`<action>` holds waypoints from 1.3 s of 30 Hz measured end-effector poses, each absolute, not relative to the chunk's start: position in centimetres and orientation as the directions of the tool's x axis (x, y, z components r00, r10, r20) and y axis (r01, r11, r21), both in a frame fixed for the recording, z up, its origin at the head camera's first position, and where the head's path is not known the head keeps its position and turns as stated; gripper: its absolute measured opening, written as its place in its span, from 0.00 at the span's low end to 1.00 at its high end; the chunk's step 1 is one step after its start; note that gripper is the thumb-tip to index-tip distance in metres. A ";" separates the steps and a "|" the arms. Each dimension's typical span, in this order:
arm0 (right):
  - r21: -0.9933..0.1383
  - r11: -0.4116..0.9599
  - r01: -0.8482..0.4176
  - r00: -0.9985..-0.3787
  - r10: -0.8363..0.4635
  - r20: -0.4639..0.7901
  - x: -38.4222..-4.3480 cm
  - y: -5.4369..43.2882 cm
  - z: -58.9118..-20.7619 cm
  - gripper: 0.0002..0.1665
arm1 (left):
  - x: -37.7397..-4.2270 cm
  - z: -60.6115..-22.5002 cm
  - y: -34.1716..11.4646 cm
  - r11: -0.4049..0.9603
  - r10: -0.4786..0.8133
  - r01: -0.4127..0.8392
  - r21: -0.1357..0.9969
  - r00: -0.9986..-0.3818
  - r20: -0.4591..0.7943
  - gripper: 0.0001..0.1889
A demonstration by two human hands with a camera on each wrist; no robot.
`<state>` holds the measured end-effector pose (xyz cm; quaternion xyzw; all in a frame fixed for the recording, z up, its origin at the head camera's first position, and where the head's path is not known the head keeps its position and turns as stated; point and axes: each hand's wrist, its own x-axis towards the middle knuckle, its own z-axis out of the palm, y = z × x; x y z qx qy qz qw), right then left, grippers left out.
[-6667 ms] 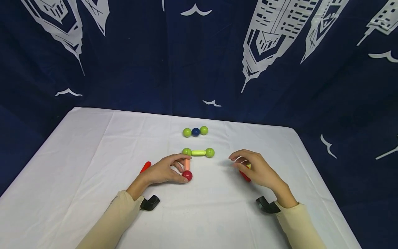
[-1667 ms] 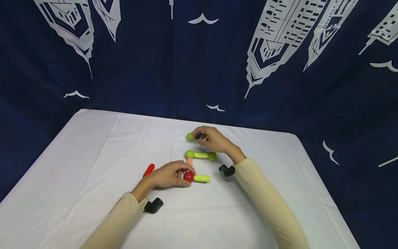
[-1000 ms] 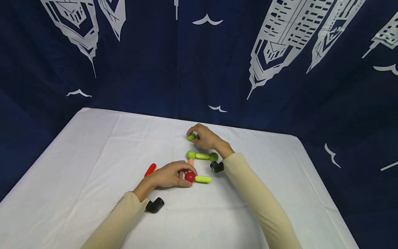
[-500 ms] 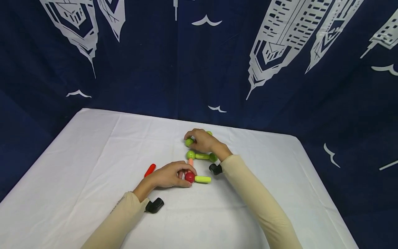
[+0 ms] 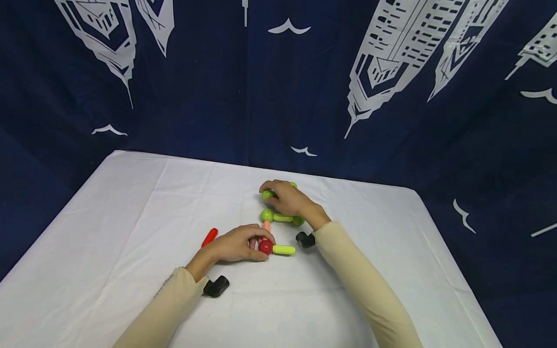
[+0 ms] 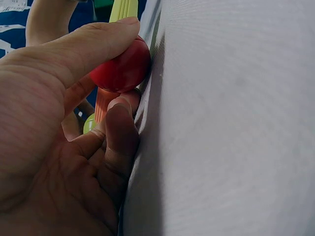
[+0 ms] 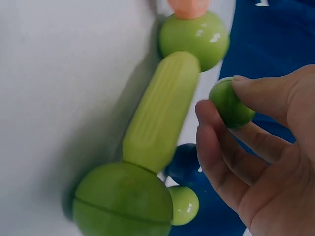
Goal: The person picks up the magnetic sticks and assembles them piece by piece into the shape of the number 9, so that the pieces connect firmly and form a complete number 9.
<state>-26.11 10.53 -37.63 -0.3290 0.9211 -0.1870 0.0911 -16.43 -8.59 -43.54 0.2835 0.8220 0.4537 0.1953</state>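
Note:
My left hand [image 5: 237, 244] holds a red ball [image 5: 265, 247] between thumb and fingers at the table surface. From that ball a yellow rod [image 5: 284, 250] points right, and an orange rod [image 6: 101, 102] leads back to a green ball [image 5: 267, 215]. Another yellow rod [image 7: 160, 108] joins that green ball to a second one [image 7: 123, 199] on the right. Behind this assembly my right hand [image 5: 288, 199] pinches a loose green ball [image 7: 230, 104] between thumb and fingertips. A blue ball [image 7: 184, 164] and a further green ball [image 7: 185, 205] lie beyond, mostly hidden by the hand in the head view.
A red rod [image 5: 210, 237] lies on the white tablecloth [image 5: 148, 217] left of my left hand. The table's back edge meets a dark blue printed curtain [image 5: 196, 96]. My right forearm [image 5: 365, 275] reaches across the right side.
A yellow rod has joined the red ball. My right hand has gone from the right side to the back balls, grasped the left green one and shifted it slightly. The left hand keeps its hold.

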 end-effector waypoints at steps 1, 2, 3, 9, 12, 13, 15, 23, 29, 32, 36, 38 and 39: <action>-0.424 0.699 -0.576 -0.764 -0.645 -0.024 -25.9 10.9 -37.5 0.17 | -16.4 -43.5 -8.6 0.432 0.642 0.290 0.854 -0.764 -0.065 0.17; -0.443 0.680 -0.585 -0.758 -0.652 0.000 -25.7 11.2 -37.4 0.17 | -16.4 -43.5 -8.5 0.434 0.642 0.292 0.852 -0.764 -0.065 0.17; -0.461 0.657 -0.596 -0.750 -0.661 0.027 -25.5 11.6 -37.4 0.17 | -16.4 -43.5 -8.5 0.435 0.641 0.292 0.852 -0.764 -0.065 0.17; -0.547 0.557 -0.625 -0.722 -0.678 0.135 -24.1 14.0 -37.3 0.15 | -16.4 -43.4 -8.5 0.442 0.643 0.299 0.846 -0.763 -0.066 0.17; -0.572 0.543 -0.615 -0.727 -0.671 0.146 -23.0 15.0 -37.0 0.13 | -16.5 -43.4 -8.6 0.449 0.641 0.301 0.842 -0.764 -0.069 0.18; -0.575 0.540 -0.615 -0.728 -0.669 0.150 -22.6 15.4 -36.9 0.13 | -16.5 -43.4 -8.6 0.450 0.640 0.298 0.842 -0.765 -0.071 0.18; -0.583 0.535 -0.612 -0.729 -0.668 0.152 -21.8 16.1 -36.8 0.13 | -16.5 -43.4 -8.5 0.449 0.640 0.296 0.843 -0.765 -0.073 0.18; -0.582 0.582 -0.568 -0.762 -0.639 0.106 -18.8 19.3 -37.5 0.17 | -16.6 -43.7 -8.4 0.451 0.634 0.275 0.849 -0.768 -0.088 0.19; -0.585 0.588 -0.559 -0.768 -0.633 0.097 -17.0 21.3 -38.6 0.17 | -16.5 -43.7 -8.3 0.445 0.635 0.264 0.856 -0.767 -0.094 0.19; -0.590 0.582 -0.560 -0.764 -0.639 0.094 -16.2 21.9 -39.2 0.17 | -16.5 -43.6 -8.3 0.447 0.633 0.261 0.856 -0.769 -0.096 0.18; -0.597 0.581 -0.553 -0.760 -0.645 0.078 -15.4 22.4 -39.7 0.17 | -16.6 -43.6 -8.3 0.455 0.628 0.260 0.851 -0.772 -0.099 0.19; -0.604 0.585 -0.542 -0.764 -0.643 0.063 -15.2 22.5 -39.8 0.18 | -16.6 -43.6 -8.3 0.457 0.624 0.258 0.851 -0.775 -0.100 0.18; -0.608 0.586 -0.535 -0.765 -0.641 0.055 -15.1 22.5 -39.9 0.19 | -16.6 -43.6 -8.2 0.457 0.623 0.257 0.851 -0.776 -0.101 0.18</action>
